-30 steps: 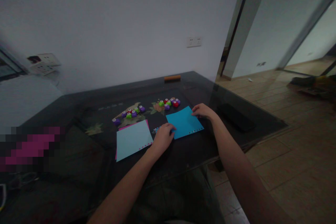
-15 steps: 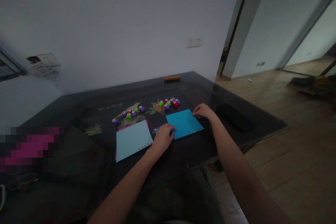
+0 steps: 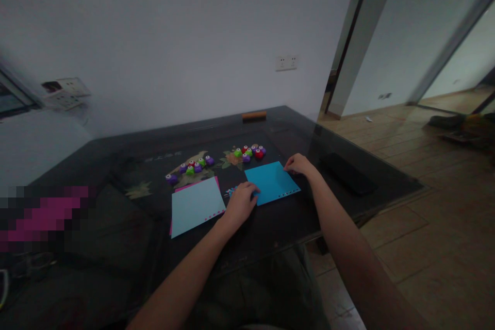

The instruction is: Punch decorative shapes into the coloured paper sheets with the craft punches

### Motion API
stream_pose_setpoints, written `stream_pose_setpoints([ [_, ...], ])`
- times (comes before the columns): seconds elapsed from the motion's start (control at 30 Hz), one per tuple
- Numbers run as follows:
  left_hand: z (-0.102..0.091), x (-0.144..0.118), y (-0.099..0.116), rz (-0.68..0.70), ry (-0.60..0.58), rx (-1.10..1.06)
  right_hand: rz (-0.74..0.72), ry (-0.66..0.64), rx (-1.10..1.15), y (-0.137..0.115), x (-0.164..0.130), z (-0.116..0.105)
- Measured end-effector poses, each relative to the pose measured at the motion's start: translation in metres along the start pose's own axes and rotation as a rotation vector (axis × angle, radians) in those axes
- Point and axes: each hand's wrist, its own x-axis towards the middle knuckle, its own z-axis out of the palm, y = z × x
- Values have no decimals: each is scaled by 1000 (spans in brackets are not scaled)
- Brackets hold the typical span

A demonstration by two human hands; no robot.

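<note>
A bright blue sheet of paper [image 3: 273,181] with a row of punched holes along its near edge lies on the dark table. My left hand [image 3: 243,201] rests at the sheet's left edge, fingers curled and closed on it. At the upper right edge, my right hand [image 3: 299,165] pinches the same sheet between thumb and fingers. To the left lies a pale blue punched sheet [image 3: 197,209], with a pink sheet [image 3: 217,182] showing beneath it. Small blue and white pieces [image 3: 231,192], too small to make out, sit just beyond my left hand.
Several purple, green and red eye-topped pieces stand in a left cluster [image 3: 197,166] and a right cluster [image 3: 249,153]. A brown bar-shaped object [image 3: 254,115] lies at the table's far edge. On the right is a flat black object [image 3: 347,172]. A wall stands behind the table [image 3: 294,227].
</note>
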Motion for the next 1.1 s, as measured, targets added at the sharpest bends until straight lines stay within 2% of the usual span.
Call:
stream_pose_setpoints([
  [0.5, 1, 0, -1, -9, 7, -51, -9, 27, -2, 4, 4, 4],
  [0.63, -13, -1, 8, 11, 70, -63, 4, 60, -17, 3, 2, 3],
  [0.77, -43, -4, 6, 41, 153, -108, -11, 120, -39, 0, 0, 2],
  [0.83, -62, -8, -10, 39, 196, -100, -18, 148, -29, -1, -1, 1],
  [0.93, -86, -16, -54, -44, 225, -69, -31, 188, -11, -6, -2, 3],
  [1.03, -100, -27, -105, -203, 223, -67, -67, 206, 17, -12, -2, 6],
  [1.1, -104, -33, -130, -272, 280, -12, -102, 209, 33, -16, -2, 9],
])
